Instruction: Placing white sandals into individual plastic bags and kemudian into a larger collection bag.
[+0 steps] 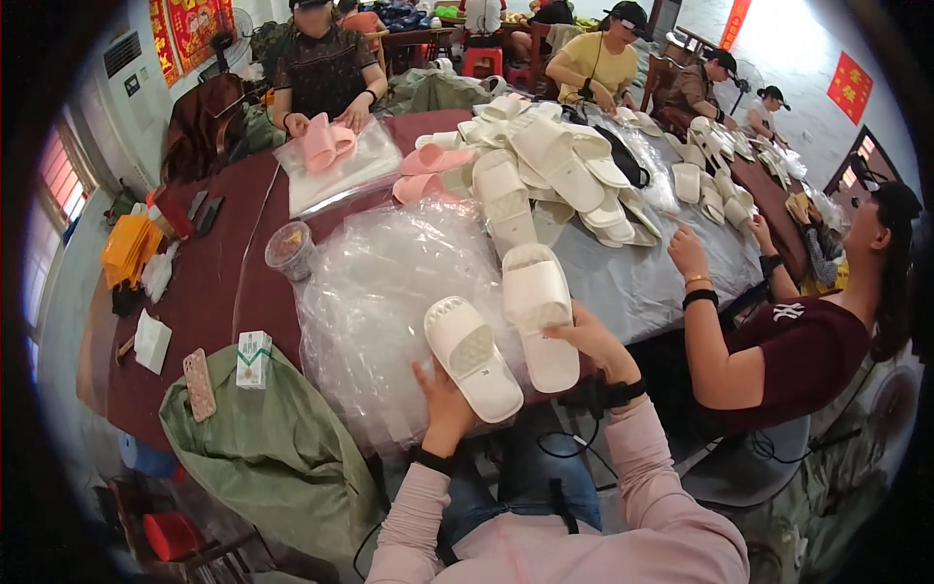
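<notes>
Two cream slide slippers are held side by side over the near table edge, soles down and toe ends away from me. My left hand (447,402) grips the left slipper (473,360) from its outer side, fingers partly beneath it. The right slipper (540,316) is in my right hand (592,341), thumb on top near the heel and the other fingers hidden. Beneath and beyond them lies a stack of clear plastic bags (379,321). Just past the bags, a heap of cream slippers (559,161) starts, with pink slippers (428,170) at its left.
A round clear tub (291,249) stands left of the bags. A green cloth sack (263,438) carries a small white box (253,360) and a pink phone case (198,385). Close on my right sits a co-worker in a dark red shirt (778,360); others work across the table.
</notes>
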`<state>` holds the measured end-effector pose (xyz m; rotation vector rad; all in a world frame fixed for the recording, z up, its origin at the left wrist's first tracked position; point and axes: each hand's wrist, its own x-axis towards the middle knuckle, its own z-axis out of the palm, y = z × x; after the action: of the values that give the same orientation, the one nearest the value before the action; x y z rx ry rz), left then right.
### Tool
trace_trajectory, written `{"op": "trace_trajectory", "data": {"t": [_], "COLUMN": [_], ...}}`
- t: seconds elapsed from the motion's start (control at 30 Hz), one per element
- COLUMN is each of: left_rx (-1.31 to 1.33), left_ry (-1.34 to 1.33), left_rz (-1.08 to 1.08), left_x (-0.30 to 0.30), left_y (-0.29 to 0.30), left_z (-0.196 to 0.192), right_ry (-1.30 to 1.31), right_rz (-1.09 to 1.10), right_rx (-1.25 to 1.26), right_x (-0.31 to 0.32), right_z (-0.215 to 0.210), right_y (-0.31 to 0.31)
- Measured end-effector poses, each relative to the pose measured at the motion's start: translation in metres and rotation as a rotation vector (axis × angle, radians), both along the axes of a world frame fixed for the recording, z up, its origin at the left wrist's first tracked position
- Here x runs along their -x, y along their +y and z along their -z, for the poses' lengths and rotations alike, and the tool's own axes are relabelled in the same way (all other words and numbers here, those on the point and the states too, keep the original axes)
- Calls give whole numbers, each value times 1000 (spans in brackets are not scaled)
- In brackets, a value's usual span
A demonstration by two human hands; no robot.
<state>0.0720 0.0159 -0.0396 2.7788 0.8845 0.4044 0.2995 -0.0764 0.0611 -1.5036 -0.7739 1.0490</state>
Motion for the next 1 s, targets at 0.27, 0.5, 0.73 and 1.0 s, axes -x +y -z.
{"op": "trace_trajectory", "data": {"t": [0.27,0.5,0.73,1.0], "left_rx": [-96,39,-104,-51], "left_ry": [70,94,-108,86], "left_rz": [-49,-20,-55,-216], "left_x": [-15,-7,22,64], "left_y": [2,10,1,10], "left_z": [8,-1,-52,-21], "right_ry": [-432,-1009,-1091,-1099], "right_rz": [46,18,-197,-123], "right_rx": [105,73,-71,-79], "right_x": [-1,55,51,58], "right_z": [25,40,60,78], "right_y": [20,24,45,60]}}
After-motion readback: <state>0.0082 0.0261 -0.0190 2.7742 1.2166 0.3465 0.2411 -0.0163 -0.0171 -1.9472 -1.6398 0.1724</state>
